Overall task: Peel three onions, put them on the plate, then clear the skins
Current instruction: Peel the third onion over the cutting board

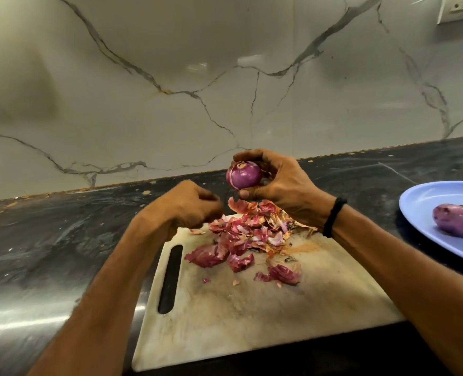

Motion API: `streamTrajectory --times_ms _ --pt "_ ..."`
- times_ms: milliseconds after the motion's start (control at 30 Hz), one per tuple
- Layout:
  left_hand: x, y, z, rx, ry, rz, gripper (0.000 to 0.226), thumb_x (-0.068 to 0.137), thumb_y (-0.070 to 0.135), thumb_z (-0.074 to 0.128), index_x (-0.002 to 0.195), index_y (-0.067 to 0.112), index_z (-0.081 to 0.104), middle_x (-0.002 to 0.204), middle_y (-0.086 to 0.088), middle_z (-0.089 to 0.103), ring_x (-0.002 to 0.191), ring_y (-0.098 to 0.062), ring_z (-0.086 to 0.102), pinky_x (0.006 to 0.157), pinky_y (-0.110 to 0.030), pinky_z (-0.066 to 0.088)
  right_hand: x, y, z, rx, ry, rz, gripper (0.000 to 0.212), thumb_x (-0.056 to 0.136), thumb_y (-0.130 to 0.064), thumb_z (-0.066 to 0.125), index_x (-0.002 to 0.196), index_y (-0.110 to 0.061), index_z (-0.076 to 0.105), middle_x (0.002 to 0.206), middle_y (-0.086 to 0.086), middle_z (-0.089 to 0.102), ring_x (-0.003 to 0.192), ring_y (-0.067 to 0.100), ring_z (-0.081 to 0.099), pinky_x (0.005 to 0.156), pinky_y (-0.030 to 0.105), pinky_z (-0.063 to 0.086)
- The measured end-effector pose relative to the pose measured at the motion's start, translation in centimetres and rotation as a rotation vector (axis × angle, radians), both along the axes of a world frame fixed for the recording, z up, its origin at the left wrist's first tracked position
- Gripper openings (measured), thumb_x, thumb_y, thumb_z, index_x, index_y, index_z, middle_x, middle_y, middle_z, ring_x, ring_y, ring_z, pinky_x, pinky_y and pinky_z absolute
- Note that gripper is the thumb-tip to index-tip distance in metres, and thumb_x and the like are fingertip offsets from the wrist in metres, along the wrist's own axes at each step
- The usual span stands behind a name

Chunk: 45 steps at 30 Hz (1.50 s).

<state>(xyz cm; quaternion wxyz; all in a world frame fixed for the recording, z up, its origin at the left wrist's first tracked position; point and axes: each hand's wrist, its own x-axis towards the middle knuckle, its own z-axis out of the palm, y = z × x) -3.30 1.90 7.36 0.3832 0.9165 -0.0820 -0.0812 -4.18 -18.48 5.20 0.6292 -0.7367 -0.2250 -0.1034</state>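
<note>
1. The onion is round, glossy and purple, with pale streaks down its side and a papery tan scrap round its cut top; it is held in the air above the far edge of the cutting board
2. The right hand grips it, fingers curled over the top and back, thumb pressed in from below; a black braided wristband circles that wrist
3. The left hand is just left of the onion and lower, apart from it and blurred, its fingers curled inward; whether they pinch anything I cannot tell
4. The skins lie heaped under both hands: thin, crinkled flakes, red-purple to dry tan, with a few thicker curved pieces scattered nearer the person
5. The cutting board beneath them is a pale, stained, scuffed rectangle with rounded corners and a long handle slot along its left side
6. To the right, apart from the board, a smooth light-blue plate holds a second onion, purple and duller, with dark marks, lying on its side
7. The counter is dark polished stone with grey mottling; behind it rises a glossy pale marble-look wall with grey veins, and a white socket sits at its top right corner
</note>
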Motion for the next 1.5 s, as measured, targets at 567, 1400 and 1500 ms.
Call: streamTrajectory --times_ms 567,1400,1500 --pt "0.0 -1.4 -0.6 -0.169 -0.623 -0.046 0.02 0.095 0.02 0.068 0.104 0.005 0.078 0.089 -0.005 0.077 0.069 -0.005 0.072 0.068 -0.018 0.06 0.3 1.0 -1.1 -0.266 -0.146 -0.177 0.072 0.067 -0.01 0.087 0.13 -0.02 0.053 0.125 -0.002 0.059 0.112 0.015 0.061 0.092 0.032 0.055" --pt "-0.5 -1.6 -0.9 -0.04 -0.668 0.041 0.013 0.079 0.022 0.084 0.083 0.011 0.08 0.069 0.003 0.071 0.053 -0.003 0.064 0.053 -0.009 0.051 0.3 1.2 -1.7 -0.357 -0.19 -0.223 0.066 0.066 -0.014 0.089 0.123 -0.017 0.055 0.121 0.0 0.061 0.106 0.016 0.063 0.084 0.031 0.059" --pt "-0.5 -1.5 -0.9 -0.05 -0.642 0.058 0.013 0.078 0.023 0.085 0.078 0.012 0.079 0.065 0.002 0.07 0.052 -0.003 0.066 0.052 -0.011 0.052 0.2 1.2 -1.7 -0.345 -0.174 -0.193 0.065 0.067 -0.01 0.088 0.122 -0.017 0.054 0.122 0.0 0.06 0.106 0.017 0.064 0.082 0.033 0.059"
